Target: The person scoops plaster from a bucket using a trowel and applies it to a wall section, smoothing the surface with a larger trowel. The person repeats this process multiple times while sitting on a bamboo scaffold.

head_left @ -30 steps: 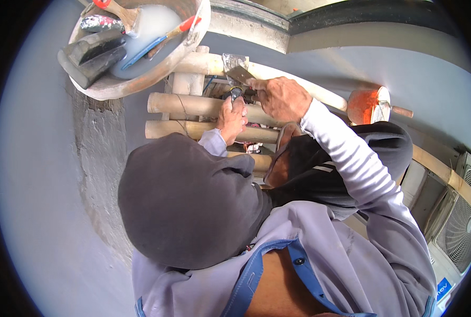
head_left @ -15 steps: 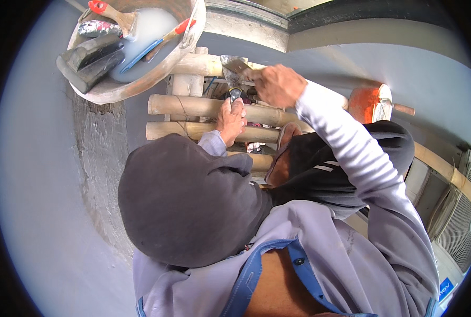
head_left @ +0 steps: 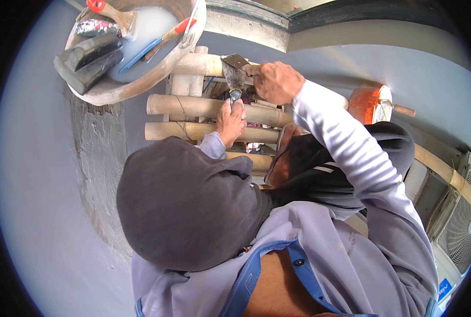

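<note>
Grey-blue painted wall (head_left: pixel 45 211) behind lashed pale bamboo scaffold poles (head_left: pixel 193 105). Above the poles, flat steel putty knife (head_left: pixel 234 71) is clamped in right hand (head_left: pixel 275 82); on them, small blue-handled scraper (head_left: pixel 234 96) is gripped by left hand (head_left: pixel 230 121). Round tool-filled basin (head_left: pixel 140 84) is seen upper-left of poles.

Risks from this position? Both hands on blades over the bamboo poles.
1. The right hand holds a wide scraper right above the left hand, which grips a smaller knife; a slip might nick the fingers.
2. The bucket of whitish liquid, brushes sticking out, sits at the end of the bamboo poles; a knock could tip it.
3. The person seems perched up high, air-conditioner units below; tools might fall.
</note>
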A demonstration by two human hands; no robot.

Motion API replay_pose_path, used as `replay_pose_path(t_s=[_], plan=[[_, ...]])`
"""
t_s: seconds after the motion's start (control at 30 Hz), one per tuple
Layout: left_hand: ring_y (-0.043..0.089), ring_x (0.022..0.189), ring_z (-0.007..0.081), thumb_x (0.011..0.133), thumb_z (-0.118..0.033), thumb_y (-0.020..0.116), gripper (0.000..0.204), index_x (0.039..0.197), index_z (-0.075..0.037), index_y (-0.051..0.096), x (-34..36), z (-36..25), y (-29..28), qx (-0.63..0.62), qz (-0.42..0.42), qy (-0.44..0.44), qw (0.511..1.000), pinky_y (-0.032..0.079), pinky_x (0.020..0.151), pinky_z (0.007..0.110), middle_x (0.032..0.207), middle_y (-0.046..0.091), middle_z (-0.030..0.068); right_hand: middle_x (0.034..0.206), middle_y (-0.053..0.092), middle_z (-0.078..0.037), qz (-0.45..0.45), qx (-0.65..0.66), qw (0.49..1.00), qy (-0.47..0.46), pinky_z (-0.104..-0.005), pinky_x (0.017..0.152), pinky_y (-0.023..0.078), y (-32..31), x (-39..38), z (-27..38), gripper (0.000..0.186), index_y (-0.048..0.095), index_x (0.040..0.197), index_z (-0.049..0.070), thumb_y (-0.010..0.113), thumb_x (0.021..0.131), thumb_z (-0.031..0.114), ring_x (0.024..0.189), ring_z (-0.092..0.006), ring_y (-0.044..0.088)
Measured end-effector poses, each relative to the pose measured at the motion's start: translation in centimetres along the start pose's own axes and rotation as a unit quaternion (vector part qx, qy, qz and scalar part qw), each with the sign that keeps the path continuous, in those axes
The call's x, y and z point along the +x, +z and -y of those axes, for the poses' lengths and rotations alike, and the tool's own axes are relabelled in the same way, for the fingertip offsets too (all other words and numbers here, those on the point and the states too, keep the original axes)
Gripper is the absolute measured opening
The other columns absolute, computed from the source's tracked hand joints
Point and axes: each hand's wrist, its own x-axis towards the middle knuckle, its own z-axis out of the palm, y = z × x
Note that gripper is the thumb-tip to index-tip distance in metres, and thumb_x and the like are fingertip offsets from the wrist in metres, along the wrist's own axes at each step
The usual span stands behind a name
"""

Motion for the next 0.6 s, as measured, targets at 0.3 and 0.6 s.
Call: replay_pose_path(t_s=[0.3,0.6], plan=[[0.038,0.046,0.0067,0.097,-0.031,0.047,0.015,0.096,-0.016,0.043,0.6,0.8,-0.7,-0.079,0.011,-0.037,0.996,0.031,0.034,0.022,0.07,0.044,-0.0038,0.078,0.067,-0.021,0.078,-0.03,0.996,0.01,-0.0444,0.068,0.054,-1.1,0.1,0.4,0.04,0.06,0.119,0.009,0.054,0.079,0.017,0.075,-0.0364,0.068],[0.046,0.047,0.0079,0.097,-0.031,0.049,0.017,0.096,-0.016,0.043,2.1,2.7,-1.9,-0.119,0.024,0.001,0.993,0.032,0.033,0.023,0.072,0.047,-0.0019,0.069,0.065,-0.019,0.043,-0.051,0.998,-0.006,-0.0444,0.056,0.053,0.3,-1.0,-0.4,0.036,0.062,0.111,0.007,0.057,0.077,0.019,0.062,-0.0345,0.066]])
